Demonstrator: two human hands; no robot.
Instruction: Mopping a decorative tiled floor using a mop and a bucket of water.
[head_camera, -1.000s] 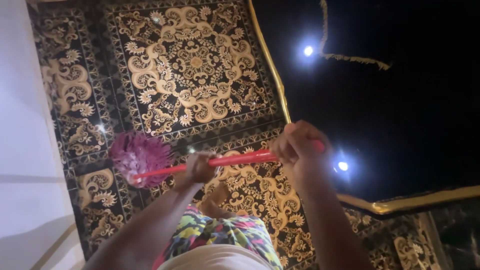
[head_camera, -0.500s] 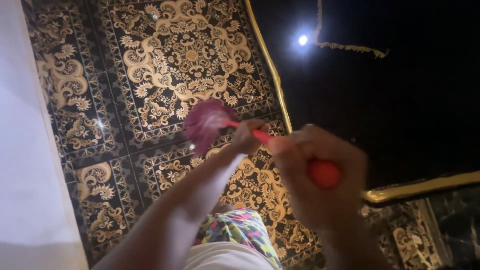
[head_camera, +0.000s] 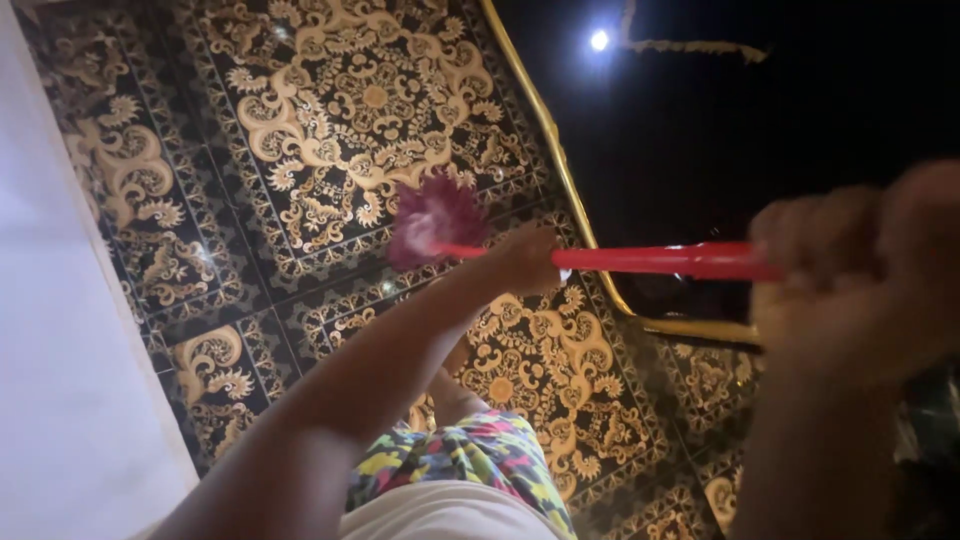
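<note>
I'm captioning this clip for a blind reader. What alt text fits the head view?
Two bare hands grip a red-handled mop: the left hand near its purple head, the right hand close to the camera. Below lies a black-and-gold patterned tile floor.

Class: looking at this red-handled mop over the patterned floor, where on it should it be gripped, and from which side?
Grip the mop on its straight red handle, not the fluffy head. Probably come from above, spaced apart, as the left hand and right hand are.
</note>
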